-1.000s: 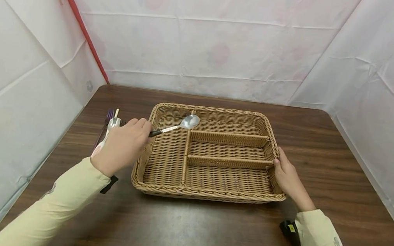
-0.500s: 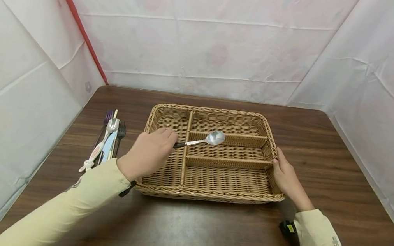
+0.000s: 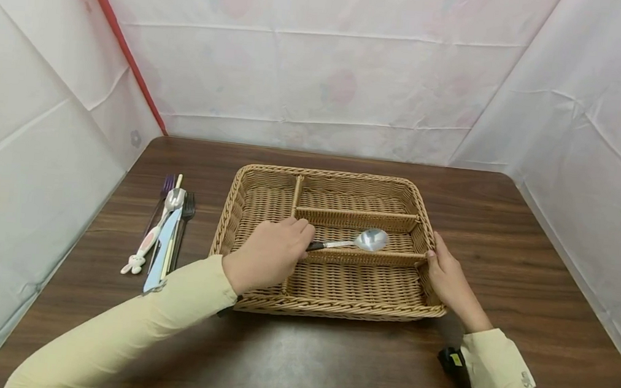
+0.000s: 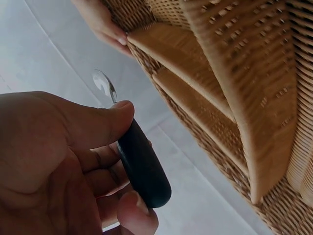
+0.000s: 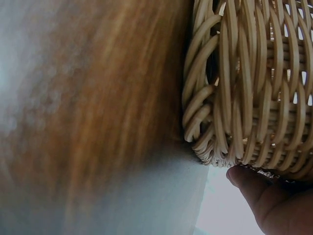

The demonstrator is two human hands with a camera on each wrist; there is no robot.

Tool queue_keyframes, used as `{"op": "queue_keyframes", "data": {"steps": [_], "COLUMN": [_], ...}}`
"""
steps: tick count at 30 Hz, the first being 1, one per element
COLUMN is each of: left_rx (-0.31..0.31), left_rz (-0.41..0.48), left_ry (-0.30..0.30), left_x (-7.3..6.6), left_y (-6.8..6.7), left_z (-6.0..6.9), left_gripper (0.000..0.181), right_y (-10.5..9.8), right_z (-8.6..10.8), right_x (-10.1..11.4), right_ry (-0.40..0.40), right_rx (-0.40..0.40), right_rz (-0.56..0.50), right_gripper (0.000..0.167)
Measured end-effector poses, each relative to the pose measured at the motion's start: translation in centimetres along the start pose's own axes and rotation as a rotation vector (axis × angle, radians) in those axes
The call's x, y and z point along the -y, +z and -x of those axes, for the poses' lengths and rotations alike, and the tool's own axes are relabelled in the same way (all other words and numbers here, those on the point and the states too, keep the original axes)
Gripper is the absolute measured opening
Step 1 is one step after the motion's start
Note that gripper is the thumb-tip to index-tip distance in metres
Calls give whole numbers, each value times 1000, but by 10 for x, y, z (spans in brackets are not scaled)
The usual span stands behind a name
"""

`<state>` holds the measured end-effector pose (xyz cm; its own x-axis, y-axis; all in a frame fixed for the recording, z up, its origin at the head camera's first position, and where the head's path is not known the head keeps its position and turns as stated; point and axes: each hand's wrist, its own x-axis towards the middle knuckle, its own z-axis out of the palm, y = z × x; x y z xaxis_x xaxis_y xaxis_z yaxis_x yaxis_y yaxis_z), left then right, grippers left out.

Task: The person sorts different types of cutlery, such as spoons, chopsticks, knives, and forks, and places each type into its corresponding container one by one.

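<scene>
A spoon with a silver bowl [image 3: 372,240] and a black handle [image 4: 143,164] is pinched between thumb and fingers of my left hand [image 3: 274,253]. The spoon hangs over the middle right part of a wicker basket [image 3: 334,309], its bowl pointing right. Dividers split the basket into a tall left compartment and three stacked on the right. At the basket's right edge my right hand [image 3: 449,282] grips the rim, thumb on top; some of its fingers are hidden. The right wrist view shows the woven side [image 5: 244,88] and part of that hand [image 5: 283,208].
Left of the basket on the brown table [image 3: 295,365] lie a purple fork [image 3: 167,186], a rabbit-handled spoon [image 3: 148,241], a light blue knife [image 3: 163,249] and a dark fork [image 3: 188,208], close together. Pale sheets [image 3: 322,65] stand behind and at both sides.
My left hand has carried the spoon rightward and nearer to me, from the basket's left compartment to over its middle. My right hand has stayed on the rim.
</scene>
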<state>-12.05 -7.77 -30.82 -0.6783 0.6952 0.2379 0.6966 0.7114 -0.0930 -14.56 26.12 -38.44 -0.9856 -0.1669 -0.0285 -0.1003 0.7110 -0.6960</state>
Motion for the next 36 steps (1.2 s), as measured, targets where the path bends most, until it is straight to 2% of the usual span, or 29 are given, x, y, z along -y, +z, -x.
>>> {"op": "queue_keyframes", "data": {"steps": [4, 6, 12, 18, 27, 30, 36], "left_rx": [1, 23, 132, 198, 304, 367, 501], "left_rz": [1, 2, 29, 40, 125, 132, 117], "left_ry": [48, 65, 95, 118, 94, 82, 57], "left_x": [-8, -11, -21, -26, -29, -29, -32], "left_y": [3, 5, 10, 15, 23, 26, 30], "left_z": [-8, -12, -27, -38, -49, -52, -58], "left_gripper": [20, 18, 10, 6, 10, 12, 34], "right_y": [0, 0, 1, 1, 1, 1, 1], "right_z": [1, 1, 1, 0, -2, -2, -1], "right_x": [1, 1, -1, -1, -2, -1, -1], "right_ry": [1, -7, -22, -4, -10, -3, 10], "right_rx": [-1, -8, -39, -32, -32, -33, -40], "right_rz": [-4, -5, 4, -15, -14, -13, -19], "right_gripper": [55, 55, 54, 54, 54, 54, 53]}}
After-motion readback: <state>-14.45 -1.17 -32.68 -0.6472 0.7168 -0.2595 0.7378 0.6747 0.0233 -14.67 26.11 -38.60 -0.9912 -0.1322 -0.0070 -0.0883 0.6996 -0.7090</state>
